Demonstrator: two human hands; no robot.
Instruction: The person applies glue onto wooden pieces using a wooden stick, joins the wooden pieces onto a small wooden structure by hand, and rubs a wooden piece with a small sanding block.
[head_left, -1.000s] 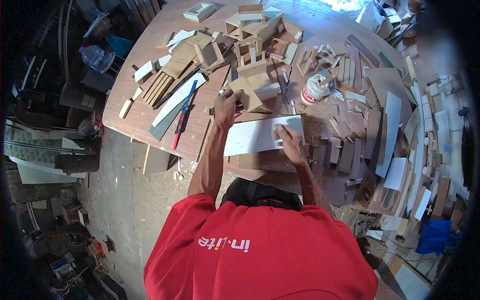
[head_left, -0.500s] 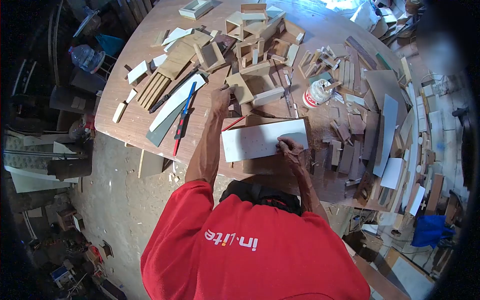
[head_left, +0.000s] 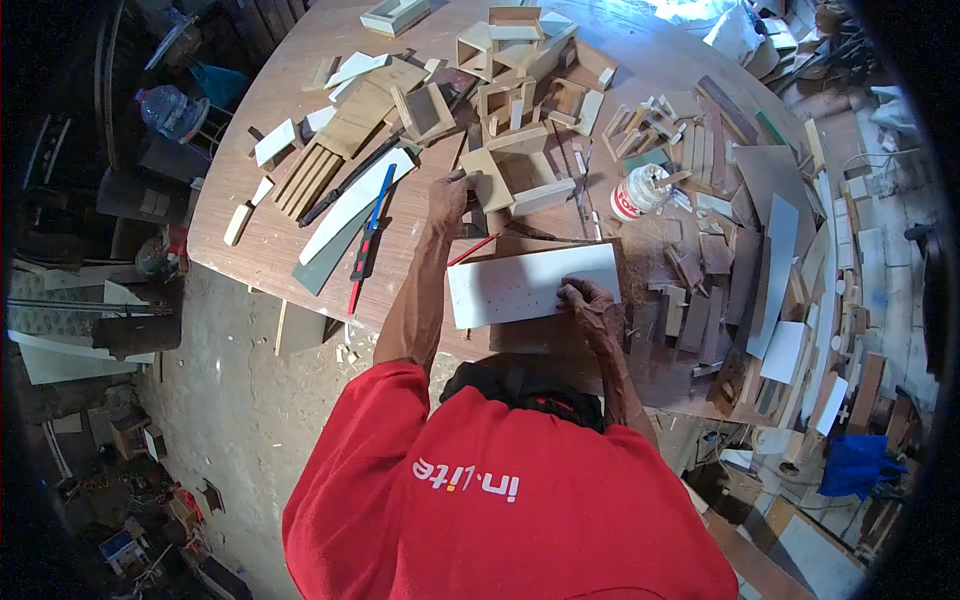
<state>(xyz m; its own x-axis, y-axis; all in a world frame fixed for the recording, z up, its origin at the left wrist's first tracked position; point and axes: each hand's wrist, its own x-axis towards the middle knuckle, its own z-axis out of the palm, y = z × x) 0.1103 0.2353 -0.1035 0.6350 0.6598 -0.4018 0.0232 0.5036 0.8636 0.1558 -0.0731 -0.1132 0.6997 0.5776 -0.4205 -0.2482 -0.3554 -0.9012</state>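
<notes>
My left hand [head_left: 449,198] is closed at the near left corner of an open wooden box [head_left: 545,195], its fingertips on the box's light brown side panel [head_left: 487,182]. Below that box lies a white rectangular board [head_left: 510,288] with small dark dots scattered over its face. My right hand [head_left: 592,305] rests over the board's right part, thumb and fingers pinched together. Whatever sits between those fingertips is too small to make out. A red pencil-like stick [head_left: 472,249] lies just above the board's left end.
Left of my arm are a blue-and-red tool [head_left: 371,240], a long white strip [head_left: 350,215] and grooved wood [head_left: 307,182]. A white glue jar [head_left: 640,192] with a stick in it stands at right, near many offcuts [head_left: 700,300]. More small boxes [head_left: 505,100] sit farther back.
The view has shifted slightly, so the box, board and jar appear a little farther right. Both hands keep nearly the same places on the box and the board.
</notes>
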